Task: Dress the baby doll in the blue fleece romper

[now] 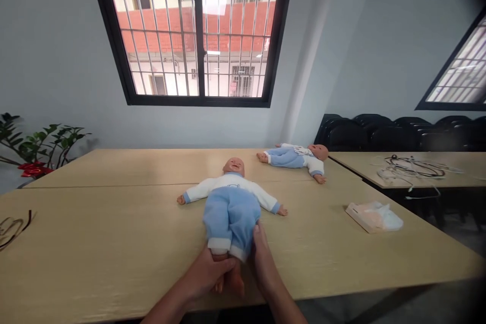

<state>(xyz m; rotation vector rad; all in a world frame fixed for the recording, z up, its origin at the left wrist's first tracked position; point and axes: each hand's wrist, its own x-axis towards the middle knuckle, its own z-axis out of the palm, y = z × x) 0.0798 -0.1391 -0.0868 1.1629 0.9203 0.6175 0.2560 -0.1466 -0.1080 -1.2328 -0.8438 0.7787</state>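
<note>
A baby doll in a white top and light blue trousers (231, 207) lies on its back on the table, its head pointing away from me and its feet toward me. My left hand (207, 271) is closed round the doll's lower legs, thumb across the ankles just below the white trouser cuffs. On the other side, my right hand (262, 258) grips the edge of the trouser leg, its thumb on the blue cloth and its other fingers mostly hidden. The doll's bare feet (234, 283) show between my hands, and its arms are spread out sideways.
Another similarly dressed doll (292, 156) lies at the back right of the wooden table (114, 243). An opened packet with white wrapping (374, 216) lies to the right, eyeglasses (15, 228) at the left edge. Tangled cables (413, 167) cover part of a farther table.
</note>
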